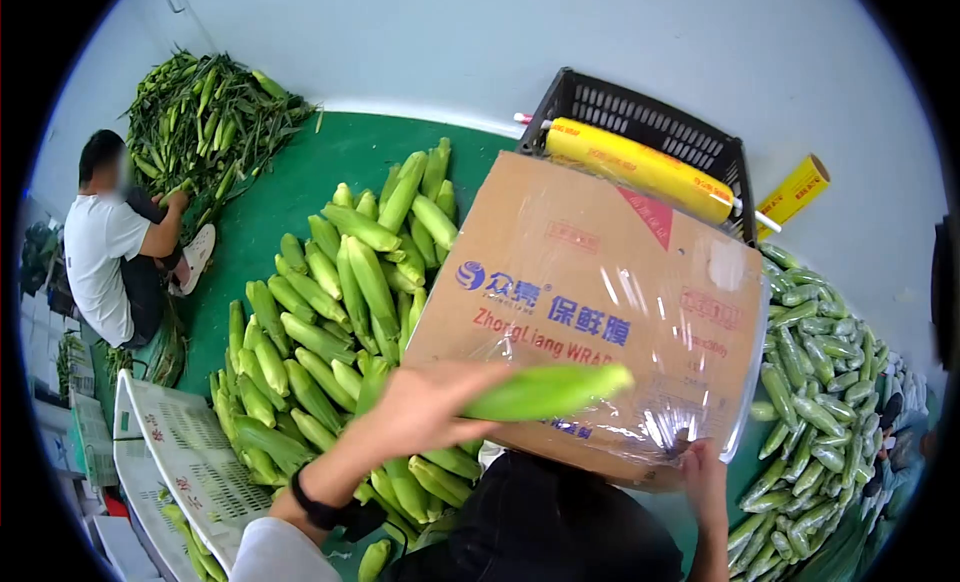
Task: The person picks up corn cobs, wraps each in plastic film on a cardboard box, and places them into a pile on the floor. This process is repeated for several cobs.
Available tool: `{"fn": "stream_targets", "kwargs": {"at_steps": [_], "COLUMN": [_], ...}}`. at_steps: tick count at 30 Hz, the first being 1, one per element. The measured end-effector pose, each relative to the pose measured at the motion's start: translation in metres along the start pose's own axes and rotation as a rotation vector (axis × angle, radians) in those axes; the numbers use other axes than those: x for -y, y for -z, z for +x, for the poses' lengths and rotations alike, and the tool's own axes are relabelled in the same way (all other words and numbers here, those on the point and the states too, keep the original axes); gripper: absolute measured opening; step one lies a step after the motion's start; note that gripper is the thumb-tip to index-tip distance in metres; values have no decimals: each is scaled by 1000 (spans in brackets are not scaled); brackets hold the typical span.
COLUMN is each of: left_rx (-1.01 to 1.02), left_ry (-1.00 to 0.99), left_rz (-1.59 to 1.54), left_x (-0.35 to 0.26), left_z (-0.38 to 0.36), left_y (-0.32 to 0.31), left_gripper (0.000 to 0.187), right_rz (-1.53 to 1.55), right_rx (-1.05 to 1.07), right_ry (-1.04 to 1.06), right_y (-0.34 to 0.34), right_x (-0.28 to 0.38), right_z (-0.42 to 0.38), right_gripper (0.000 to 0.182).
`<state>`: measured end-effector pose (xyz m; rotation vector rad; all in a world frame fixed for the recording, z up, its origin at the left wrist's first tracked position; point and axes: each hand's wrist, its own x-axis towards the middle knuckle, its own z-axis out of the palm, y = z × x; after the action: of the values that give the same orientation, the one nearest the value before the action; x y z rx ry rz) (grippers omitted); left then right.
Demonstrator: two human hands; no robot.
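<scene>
My left hand (425, 407) is wrapped around the near end of a green ear of corn (550, 391), still in its husk. The ear is slightly blurred and lies over a cardboard box (590, 272) with clear plastic film stretched across its top. At the box's lower right corner, the fingers of my right hand (703, 467) pinch the edge of the plastic film (685, 422), which gathers in creases there. A yellow roll of wrap (640, 167) sits along the far side of the box, on a black crate.
A heap of husked corn (320, 312) rises left of the box. Film-wrapped ears (815, 382) pile up at the right. White plastic crates (190, 462) stand lower left. A person (110, 242) sits beside a leafy corn pile (205, 132). A yellow tube (795, 192) leans by the black crate (640, 107).
</scene>
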<state>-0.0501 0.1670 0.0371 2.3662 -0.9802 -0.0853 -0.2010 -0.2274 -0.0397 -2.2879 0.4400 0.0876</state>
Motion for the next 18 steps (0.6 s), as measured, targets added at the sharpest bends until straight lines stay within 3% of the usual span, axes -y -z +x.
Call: {"fn": "stream_targets", "kwargs": {"at_steps": [2, 4, 5, 8, 9, 10, 13, 15, 16, 18], "left_rx": [45, 156, 214, 208, 288, 233, -37, -216, -299, -222], "left_ry": [-196, -232, -250, -335, -320, -325, -270, -19, 100, -32], "left_rz": [131, 61, 32, 76, 115, 137, 168, 88, 52, 275], "left_x": [-22, -26, -29, -25, -26, -27, -23, -18, -11, -2], "left_z": [46, 86, 103, 123, 127, 125, 114, 63, 40, 2], "left_y": [-34, -71, -83, -91, -86, -89, -95, -96, -95, -101], "left_gripper": [60, 60, 61, 61, 62, 62, 62, 55, 51, 39], "right_rz": [-67, -257, -65, 659, 669, 680, -14, -367, -380, -402], "right_rx": [-15, 27, 62, -35, -30, -21, -135, -217, -237, -239], "right_ry": [20, 124, 50, 86, 88, 95, 519, 689, 678, 616], "right_y": [-3, 6, 13, 43, 44, 39, -5, -18, -20, -27], "right_x": [-5, 6, 26, 52, 60, 67, 83, 77, 78, 76], "right_z": [-3, -11, -14, -4, 11, 30, 79, 102, 111, 107], "right_gripper": [5, 6, 9, 9, 10, 12, 20, 24, 25, 27]}}
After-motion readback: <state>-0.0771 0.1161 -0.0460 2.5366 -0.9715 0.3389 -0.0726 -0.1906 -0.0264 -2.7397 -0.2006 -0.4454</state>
